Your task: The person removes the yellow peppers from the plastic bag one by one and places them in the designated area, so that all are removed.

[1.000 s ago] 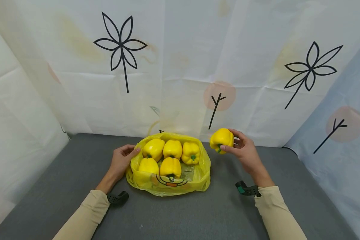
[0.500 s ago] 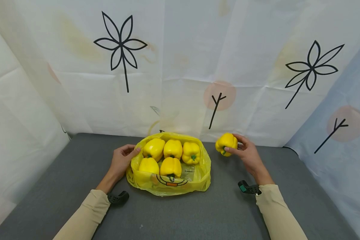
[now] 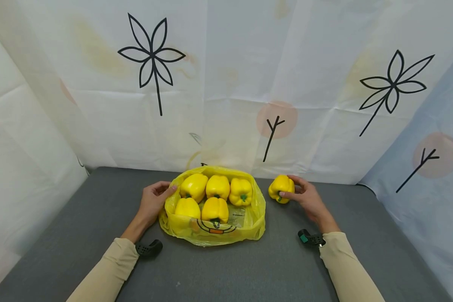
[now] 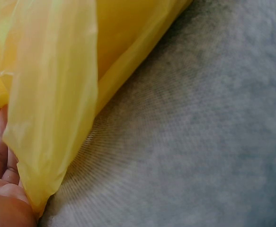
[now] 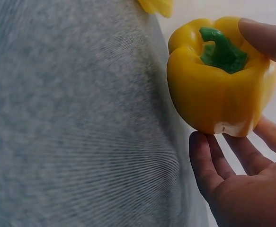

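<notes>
A yellow plastic bag [image 3: 211, 239] stands with its mouth wide, and several yellow bell peppers [image 3: 217, 187] lie inside it in two rows. At the bag's left rim, my left hand [image 3: 152, 203] pinches the plastic between thumb and fingers. The left wrist view shows a fold of the bag [image 4: 52, 94] covering part of that hand. To the right of the bag, my right hand [image 3: 307, 201] holds another yellow bell pepper [image 5: 218, 90] by thumb and fingertips. Its green stem faces toward me, and it is low, at or just above the table.
A grey cloth-covered table [image 3: 226, 272] carries everything. Behind it hangs a pale backdrop [image 3: 226, 84] with printed flowers, close to the table's back edge. Side curtains [image 3: 438, 167] close in at left and right. Dark straps [image 3: 311, 238] circle both wrists.
The right hand has moved its bell pepper slightly right, then down toward the table and a little back left. The left hand and the bag have stayed put.
</notes>
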A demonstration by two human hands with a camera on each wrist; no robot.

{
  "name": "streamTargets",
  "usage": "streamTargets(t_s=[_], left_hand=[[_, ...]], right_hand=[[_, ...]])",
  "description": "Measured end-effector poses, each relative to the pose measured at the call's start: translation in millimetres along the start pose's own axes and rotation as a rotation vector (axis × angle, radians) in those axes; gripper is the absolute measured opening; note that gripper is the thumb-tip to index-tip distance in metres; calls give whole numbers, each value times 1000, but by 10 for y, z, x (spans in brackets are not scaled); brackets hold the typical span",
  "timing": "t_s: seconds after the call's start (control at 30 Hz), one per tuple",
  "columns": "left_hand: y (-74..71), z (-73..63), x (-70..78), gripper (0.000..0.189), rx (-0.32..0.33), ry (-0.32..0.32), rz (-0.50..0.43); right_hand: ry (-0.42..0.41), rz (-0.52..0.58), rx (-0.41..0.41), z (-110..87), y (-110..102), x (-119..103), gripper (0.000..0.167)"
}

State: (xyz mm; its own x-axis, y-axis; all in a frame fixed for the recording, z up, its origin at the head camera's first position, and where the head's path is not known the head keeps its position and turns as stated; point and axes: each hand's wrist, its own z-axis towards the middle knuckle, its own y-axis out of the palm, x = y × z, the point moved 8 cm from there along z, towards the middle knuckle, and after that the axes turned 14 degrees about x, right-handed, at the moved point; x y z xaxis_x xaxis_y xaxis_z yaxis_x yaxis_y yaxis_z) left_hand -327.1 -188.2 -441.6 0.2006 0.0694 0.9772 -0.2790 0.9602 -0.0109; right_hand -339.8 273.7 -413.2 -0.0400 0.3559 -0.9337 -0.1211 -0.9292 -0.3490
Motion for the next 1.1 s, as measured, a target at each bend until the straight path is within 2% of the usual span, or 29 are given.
streamTargets(t_s=[1.1], left_hand=[[-3, 2, 0, 39, -5, -7, -19]], right_hand=[[5, 16, -48, -4, 62, 84, 80]])
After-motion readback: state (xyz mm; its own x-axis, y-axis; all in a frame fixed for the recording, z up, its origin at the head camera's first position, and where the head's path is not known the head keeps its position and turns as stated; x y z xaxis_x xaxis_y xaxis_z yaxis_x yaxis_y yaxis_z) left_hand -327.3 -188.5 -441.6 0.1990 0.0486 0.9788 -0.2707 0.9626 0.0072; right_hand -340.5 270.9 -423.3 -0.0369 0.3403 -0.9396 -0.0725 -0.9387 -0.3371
